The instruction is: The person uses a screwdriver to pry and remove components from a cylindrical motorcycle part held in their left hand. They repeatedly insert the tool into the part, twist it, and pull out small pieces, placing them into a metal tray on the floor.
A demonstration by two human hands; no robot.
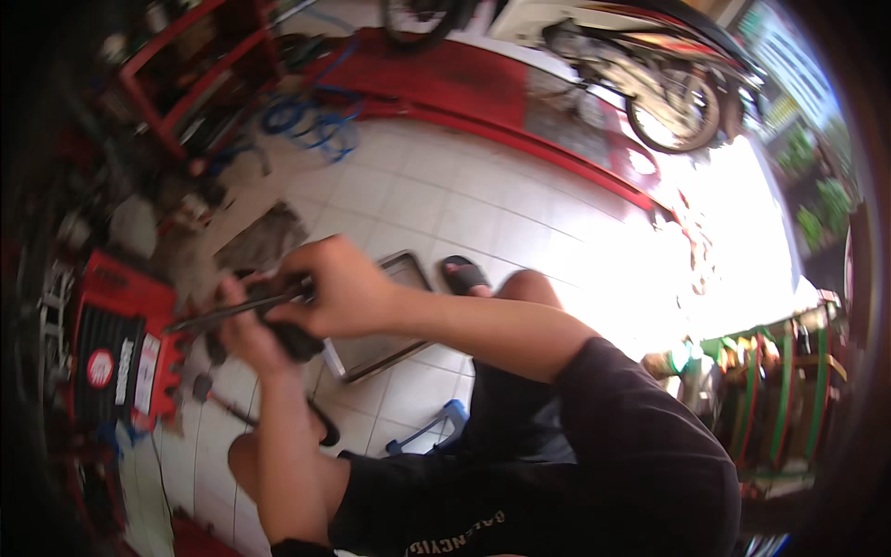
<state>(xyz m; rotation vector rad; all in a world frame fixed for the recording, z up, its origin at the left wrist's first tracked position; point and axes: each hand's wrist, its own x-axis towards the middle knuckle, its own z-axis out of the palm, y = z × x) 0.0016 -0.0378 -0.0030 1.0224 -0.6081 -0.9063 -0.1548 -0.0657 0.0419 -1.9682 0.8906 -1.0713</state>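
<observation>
My right hand [338, 283] grips a long, dark metal tool [209, 317], whose thin shaft points left across my left hand [249, 330]. My left hand is wrapped against a bulky dark part [292, 339] just under the tool; its exact shape is hidden by both hands. Below and behind them on the tiles lies a shallow rectangular metal tray [380, 360], partly covered by my right forearm.
A red-and-black machine or case [116, 297] stands at left, near a red shelf cart [162, 97] and blue hose [320, 130]. A scooter [650, 84] rests on a red lift [445, 88]. A blue stool [436, 427] is beside my legs; green-edged racks [780, 399] stand right.
</observation>
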